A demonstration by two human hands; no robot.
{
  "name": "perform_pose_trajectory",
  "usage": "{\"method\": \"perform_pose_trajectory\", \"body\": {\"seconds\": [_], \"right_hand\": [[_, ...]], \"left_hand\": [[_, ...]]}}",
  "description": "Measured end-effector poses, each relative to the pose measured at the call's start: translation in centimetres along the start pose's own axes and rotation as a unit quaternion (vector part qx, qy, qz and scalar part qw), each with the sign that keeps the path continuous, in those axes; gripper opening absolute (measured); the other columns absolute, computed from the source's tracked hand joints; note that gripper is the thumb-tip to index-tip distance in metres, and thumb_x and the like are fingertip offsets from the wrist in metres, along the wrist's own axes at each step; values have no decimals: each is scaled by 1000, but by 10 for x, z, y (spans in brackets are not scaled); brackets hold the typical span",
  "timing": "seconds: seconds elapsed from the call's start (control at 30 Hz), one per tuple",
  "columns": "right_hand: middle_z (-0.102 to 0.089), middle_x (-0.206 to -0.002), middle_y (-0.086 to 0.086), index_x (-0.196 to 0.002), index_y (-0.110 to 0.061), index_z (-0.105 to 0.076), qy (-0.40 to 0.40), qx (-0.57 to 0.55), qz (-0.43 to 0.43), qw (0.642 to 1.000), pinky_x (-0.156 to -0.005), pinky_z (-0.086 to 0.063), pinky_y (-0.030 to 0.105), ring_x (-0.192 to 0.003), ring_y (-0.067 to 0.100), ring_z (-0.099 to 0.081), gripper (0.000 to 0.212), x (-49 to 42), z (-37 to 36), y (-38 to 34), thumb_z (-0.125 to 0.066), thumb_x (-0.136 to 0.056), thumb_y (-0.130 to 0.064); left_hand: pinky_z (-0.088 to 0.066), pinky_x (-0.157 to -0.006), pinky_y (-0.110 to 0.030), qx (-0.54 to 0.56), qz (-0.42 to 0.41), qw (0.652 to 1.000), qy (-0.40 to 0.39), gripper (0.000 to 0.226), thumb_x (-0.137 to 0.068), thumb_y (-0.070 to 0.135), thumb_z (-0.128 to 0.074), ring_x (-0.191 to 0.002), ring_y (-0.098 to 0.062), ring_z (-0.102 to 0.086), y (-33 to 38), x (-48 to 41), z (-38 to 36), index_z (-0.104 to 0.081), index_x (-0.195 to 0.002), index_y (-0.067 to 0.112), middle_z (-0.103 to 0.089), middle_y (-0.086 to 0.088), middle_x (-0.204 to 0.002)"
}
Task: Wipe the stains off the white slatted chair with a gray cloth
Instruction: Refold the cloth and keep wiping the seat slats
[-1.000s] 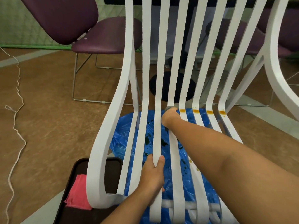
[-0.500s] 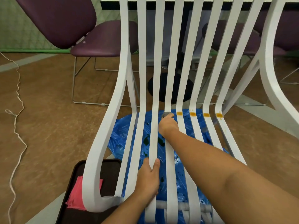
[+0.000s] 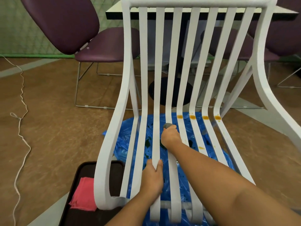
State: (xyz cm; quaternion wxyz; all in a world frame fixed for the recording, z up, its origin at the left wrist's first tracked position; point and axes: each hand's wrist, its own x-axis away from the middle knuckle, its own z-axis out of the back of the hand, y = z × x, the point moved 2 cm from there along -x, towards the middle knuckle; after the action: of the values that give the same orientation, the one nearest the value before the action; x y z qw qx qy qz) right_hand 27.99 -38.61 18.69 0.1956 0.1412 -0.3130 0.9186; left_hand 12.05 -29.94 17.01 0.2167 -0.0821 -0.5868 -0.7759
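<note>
The white slatted chair (image 3: 143,66) fills the middle of the head view. Orange stains (image 3: 192,117) mark several right-hand slats at the bend between seat and back, and a smaller orange smear (image 3: 201,147) lies lower on a seat slat. My right hand (image 3: 170,136) grips a bunched gray cloth (image 3: 167,125) and presses it on a middle slat, just left of and below the stains. My left hand (image 3: 152,178) holds a seat slat near the front, thumb and fingers wrapped around it.
A blue plastic sheet (image 3: 125,144) with dark green splotches lies on the floor under the chair. A dark tray (image 3: 78,214) with a pink cloth (image 3: 84,194) sits at the front left. Purple chairs (image 3: 104,44) and a table (image 3: 117,13) stand behind. A white cord (image 3: 22,141) trails along the left floor.
My view has tilted up, so the chair's top rail shows now. My right hand with the cloth has slid slightly down the middle slat. My left hand keeps its hold.
</note>
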Motion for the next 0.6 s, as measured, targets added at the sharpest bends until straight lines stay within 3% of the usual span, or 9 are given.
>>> {"method": "perform_pose_trajectory", "body": {"seconds": [0.07,0.13,0.33,0.47,0.6], "right_hand": [[-58,-122,16,-132,-3,-41,5,-43,6,999,-80,-43,36,-110,31,-59,38,0,-1,2,-41,-103,-28],[-59,-122,16,-135,-2,-37,-4,-39,-21,999,-80,-46,37,-110,31,-60,45,0,0,1,-42,-105,-34],[-58,-121,17,-125,-3,-51,10,-63,8,998,-80,-37,34,-111,33,-56,39,8,0,7,-40,-103,-33],[-59,-119,17,-114,-8,-51,0,-60,11,998,-79,-38,34,-110,33,-57,29,13,-1,9,-39,-103,-32],[-57,-123,16,-127,-3,-49,-3,-56,3,998,-80,-37,33,-114,33,-56,36,27,-1,13,-38,-102,-26]], "left_hand": [[-57,-71,-32,-6,-11,1000,5,23,-104,44,-47,-74,-12,-64,-1,0,-1,-55,-110,24,-67,2,-90],[-56,-76,-29,-12,-16,1000,10,22,-104,42,-47,-81,-11,-66,-1,0,0,-55,-110,23,-68,3,-94],[-54,-66,-30,-20,-33,999,5,24,-104,43,-45,-67,-10,-59,-5,-3,-1,-54,-112,22,-63,4,-83],[-58,-70,-38,-19,-26,999,3,21,-104,44,-45,-67,-12,-59,-7,-6,-2,-52,-112,26,-61,5,-81],[-58,-68,-33,-29,-30,999,4,14,-105,42,-44,-71,-14,-64,-5,-3,0,-49,-105,29,-65,2,-84]]}}
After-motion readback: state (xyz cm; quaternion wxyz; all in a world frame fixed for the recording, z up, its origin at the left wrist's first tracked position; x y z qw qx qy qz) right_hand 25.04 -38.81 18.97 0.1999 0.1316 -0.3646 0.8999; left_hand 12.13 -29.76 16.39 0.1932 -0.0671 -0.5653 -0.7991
